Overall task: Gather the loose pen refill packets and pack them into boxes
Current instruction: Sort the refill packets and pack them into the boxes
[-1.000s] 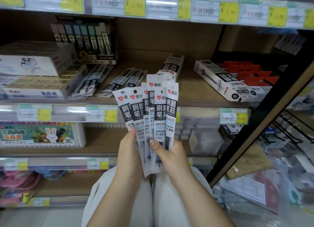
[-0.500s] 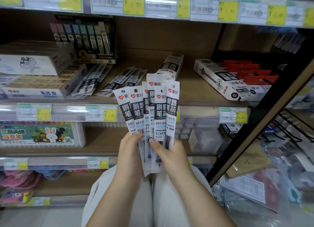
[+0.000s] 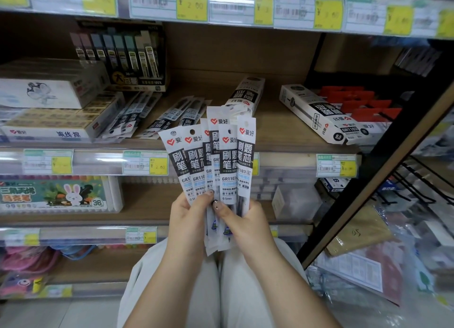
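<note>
Broadly unchanged across the frame: wooden shelf [image 3: 282,141] through the middle, open refill box [image 3: 245,94] above centre, second box [image 3: 317,114] at right, more loose packets [image 3: 172,116] lying left of centre. Held upright at centre, fanned refill packets [image 3: 216,160], now spread slightly wider than a second ago, left hand [image 3: 186,219] gripping the lower left edge with thumb shifted higher, right hand [image 3: 243,224] curled round the lower right. Probably being squared up, boxing not yet begun.
</note>
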The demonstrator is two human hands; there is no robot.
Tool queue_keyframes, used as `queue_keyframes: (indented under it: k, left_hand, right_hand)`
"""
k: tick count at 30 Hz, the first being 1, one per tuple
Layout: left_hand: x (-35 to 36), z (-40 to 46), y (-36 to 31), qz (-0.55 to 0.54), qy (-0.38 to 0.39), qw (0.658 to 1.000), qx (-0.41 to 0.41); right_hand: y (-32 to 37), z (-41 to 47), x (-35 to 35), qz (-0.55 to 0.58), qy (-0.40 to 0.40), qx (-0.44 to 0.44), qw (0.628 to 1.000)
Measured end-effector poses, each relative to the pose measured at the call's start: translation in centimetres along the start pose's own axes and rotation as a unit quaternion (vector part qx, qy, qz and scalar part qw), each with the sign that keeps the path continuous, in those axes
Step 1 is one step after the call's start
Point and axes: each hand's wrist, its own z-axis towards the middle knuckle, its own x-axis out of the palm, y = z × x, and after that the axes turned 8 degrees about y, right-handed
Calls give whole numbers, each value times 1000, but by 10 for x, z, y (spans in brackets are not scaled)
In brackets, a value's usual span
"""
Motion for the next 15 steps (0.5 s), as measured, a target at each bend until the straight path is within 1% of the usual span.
queue_keyframes:
  k: [12,15]
  left_hand:
    - [2,-2,-1,-11,2,1000,0]
    - [2,-1,1,-7,-9,1000,2]
  right_hand:
    - [1,-1,0,-1,8,-4,1000]
    - [1,-1,1,-3,5,2,1000]
